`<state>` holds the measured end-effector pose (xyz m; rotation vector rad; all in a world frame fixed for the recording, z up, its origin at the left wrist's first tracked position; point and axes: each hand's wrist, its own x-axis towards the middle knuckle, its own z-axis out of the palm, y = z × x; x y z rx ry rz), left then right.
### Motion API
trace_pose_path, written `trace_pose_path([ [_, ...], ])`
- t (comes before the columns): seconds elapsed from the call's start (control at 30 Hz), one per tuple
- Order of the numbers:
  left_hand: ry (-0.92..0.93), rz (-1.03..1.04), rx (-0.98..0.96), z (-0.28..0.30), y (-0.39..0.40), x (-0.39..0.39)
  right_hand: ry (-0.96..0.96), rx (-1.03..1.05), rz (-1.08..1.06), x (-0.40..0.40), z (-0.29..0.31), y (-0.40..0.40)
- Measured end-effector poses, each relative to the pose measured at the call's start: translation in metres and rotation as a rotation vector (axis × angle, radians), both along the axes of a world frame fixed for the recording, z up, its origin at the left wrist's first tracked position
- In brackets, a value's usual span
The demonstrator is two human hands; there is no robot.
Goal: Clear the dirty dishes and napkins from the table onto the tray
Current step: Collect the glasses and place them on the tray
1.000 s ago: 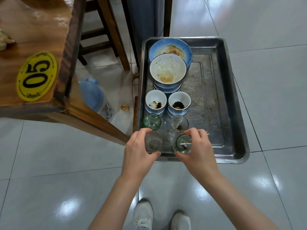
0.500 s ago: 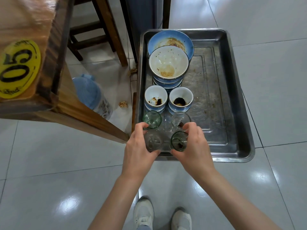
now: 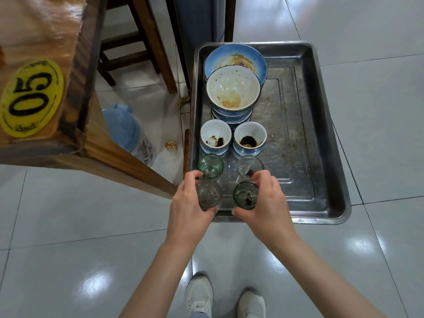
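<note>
Both hands are down at the near edge of the metal tray (image 3: 321, 125), each wrapped around a small glass. The left hand (image 3: 188, 210) has its fingers (image 3: 195, 174) curled round a clear glass (image 3: 208, 195), thumb under the near side, while the right hand (image 3: 263, 207) cups a green glass (image 3: 245, 195) the same way, fingertips hooked over the far rim. Both glasses sit upright at the tray's near-left corner, just in front of two more: a green-tinted glass (image 3: 210, 165) and a clear glass with dregs (image 3: 249, 167). That looks like tidy rows being built, small things at the front, with two stained cups (image 3: 215, 137) behind and the stacked bowls (image 3: 233, 89) at the tray's far end, heavy stuff grouped so nothing topples. The right half of the tray is bare metal with crumbs, leaving room for more. Whether the glasses are fully resting on the tray floor or just above it, I cannot tell. Left of the tray, the desk (image 3: 46, 42) corner shows a yellow number tag (image 3: 32, 97); a crumpled scrap (image 3: 171, 145) lies on the floor beside the tray, near a blue bottle (image 3: 128, 134). No napkins on the tray.
</note>
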<state>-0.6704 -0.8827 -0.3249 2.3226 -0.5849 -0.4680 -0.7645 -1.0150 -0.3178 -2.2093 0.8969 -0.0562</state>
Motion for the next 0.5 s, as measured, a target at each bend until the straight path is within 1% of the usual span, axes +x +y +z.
trace_pose_path([
  [0.33,0.01,0.003,0.016,0.0001,-0.0051,-0.0016,0.002,0.019,0.013,-0.0002,0.0017,-0.0026],
  [0.5,0.02,-0.01,0.046,0.0011,-0.0051,-0.0031,0.047,0.041,0.026,-0.0017,0.0038,-0.0047],
])
